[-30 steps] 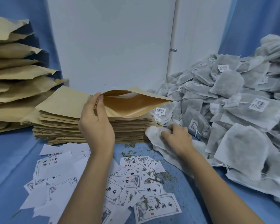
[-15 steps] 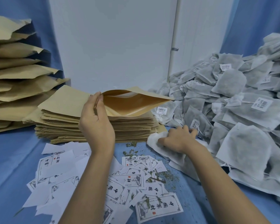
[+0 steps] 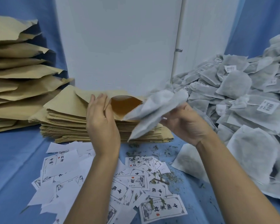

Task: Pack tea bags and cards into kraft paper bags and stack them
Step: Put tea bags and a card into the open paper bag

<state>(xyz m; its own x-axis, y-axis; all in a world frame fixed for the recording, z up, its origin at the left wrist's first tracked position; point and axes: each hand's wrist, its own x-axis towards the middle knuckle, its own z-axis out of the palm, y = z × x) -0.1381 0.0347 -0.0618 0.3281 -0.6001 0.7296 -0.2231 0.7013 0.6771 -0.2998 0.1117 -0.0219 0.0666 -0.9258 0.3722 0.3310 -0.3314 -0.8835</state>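
Note:
My left hand (image 3: 102,120) holds up the top flap of a kraft paper bag (image 3: 124,104), keeping its brown mouth open on top of a flat stack of empty kraft bags (image 3: 68,126). My right hand (image 3: 186,123) grips a white tea bag (image 3: 153,107), blurred with motion, whose leading end is at the open mouth. Printed cards (image 3: 136,183) lie scattered on the blue table in front of me, under my forearms. A large heap of tea bags (image 3: 249,97) fills the right side.
A tall stack of filled kraft bags (image 3: 18,75) stands at the left. Loose tea leaves (image 3: 166,177) litter the blue cloth among the cards. A white wall panel (image 3: 120,46) rises behind the stacks. One flat tea bag (image 3: 189,160) lies beside my right wrist.
My right hand has lifted a tea bag off the table at the heap's edge and swung it up and left to the open bag's mouth. My left hand kept holding the flap.

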